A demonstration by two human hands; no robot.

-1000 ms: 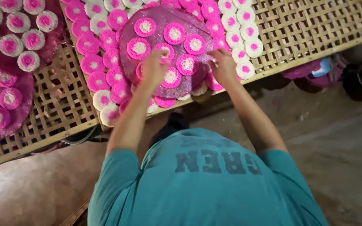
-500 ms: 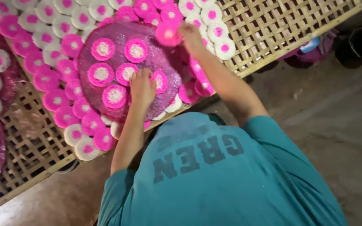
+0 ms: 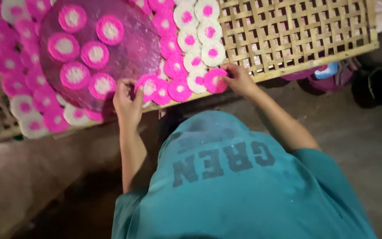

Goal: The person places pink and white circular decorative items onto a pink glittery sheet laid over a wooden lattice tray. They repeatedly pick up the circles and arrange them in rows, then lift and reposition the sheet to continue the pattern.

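Far left: rows of pink-and-white discs (image 3: 32, 77) lie flat on the woven bamboo rack (image 3: 297, 35), edges touching or overlapping

Next: round pink tray (image 3: 129, 48) rests on top of those rows, carrying several more discs with white centres up

My left hand (image 3: 127, 99) sits at the tray's near rim, fingers curled onto a pink disc (image 3: 146, 86) at the edge; closed on it, though I cannot tell how firmly

Centre: short columns of discs, some white with pink middles, some the reverse, running away from me

My right hand (image 3: 239, 79) pinches the end disc (image 3: 215, 81) at the rack's near edge, just beside its neighbour; thumb and fingers closed on its rim

Judgement: done well, each piece goes down flat, rim snug to the last one, held by the edge so it does not crack

Orientation: discs are round, no long axis; faces point up. The columns give the only direction, front edge to back of the rack

Right: bare lattice, no discs
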